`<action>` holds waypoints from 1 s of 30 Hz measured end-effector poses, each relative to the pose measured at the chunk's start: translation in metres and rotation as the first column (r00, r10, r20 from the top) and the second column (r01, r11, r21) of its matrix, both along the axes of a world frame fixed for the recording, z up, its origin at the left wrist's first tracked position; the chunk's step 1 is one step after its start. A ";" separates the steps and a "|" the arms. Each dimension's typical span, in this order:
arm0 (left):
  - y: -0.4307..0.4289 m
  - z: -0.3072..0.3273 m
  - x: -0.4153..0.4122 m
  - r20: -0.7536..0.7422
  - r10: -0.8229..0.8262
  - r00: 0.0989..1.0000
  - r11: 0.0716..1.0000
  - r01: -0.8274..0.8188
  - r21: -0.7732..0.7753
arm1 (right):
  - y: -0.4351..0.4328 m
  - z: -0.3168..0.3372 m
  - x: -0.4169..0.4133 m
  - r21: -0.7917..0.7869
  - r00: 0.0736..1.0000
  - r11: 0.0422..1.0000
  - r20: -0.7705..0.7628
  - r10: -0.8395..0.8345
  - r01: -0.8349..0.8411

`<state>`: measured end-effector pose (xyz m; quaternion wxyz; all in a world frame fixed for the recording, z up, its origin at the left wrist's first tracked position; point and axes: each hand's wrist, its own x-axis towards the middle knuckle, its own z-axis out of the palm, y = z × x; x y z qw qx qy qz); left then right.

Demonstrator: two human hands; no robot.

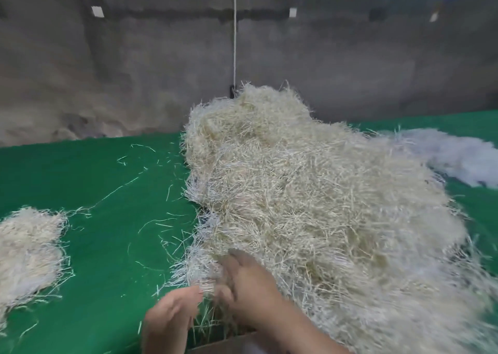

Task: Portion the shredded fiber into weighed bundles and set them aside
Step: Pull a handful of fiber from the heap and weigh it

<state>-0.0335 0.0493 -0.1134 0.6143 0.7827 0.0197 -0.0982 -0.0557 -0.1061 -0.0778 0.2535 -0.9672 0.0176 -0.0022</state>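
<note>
Hands meet at the near edge of the shredded fiber heap (310, 205), a tall, wiry, straw-pale tangle on the green counter (107, 192). The left hand (172, 316) touches loose strands with bent fingers and the right hand (248, 283) pushes into the mass; blur hides whether either grips. Left, well apart, lies a smaller, flatter bundle (27, 251). Farther right sits a whiter tuft (458, 157), before a rough grey wall (134, 71).
</note>
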 end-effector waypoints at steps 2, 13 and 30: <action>-0.029 0.007 -0.013 0.063 -0.021 0.998 0.997 0.025 -0.071 | -0.035 0.016 -0.015 -0.011 0.987 0.998 0.148 -0.064 0.066; -0.168 0.062 -0.032 0.220 -0.233 0.947 0.971 0.213 0.112 | -0.226 0.081 -0.058 -0.451 0.972 0.884 -0.121 -0.203 0.128; -0.262 0.145 -0.006 0.596 -0.252 0.763 0.956 0.290 0.034 | -0.272 0.129 -0.014 0.090 0.890 0.994 0.448 -0.090 0.055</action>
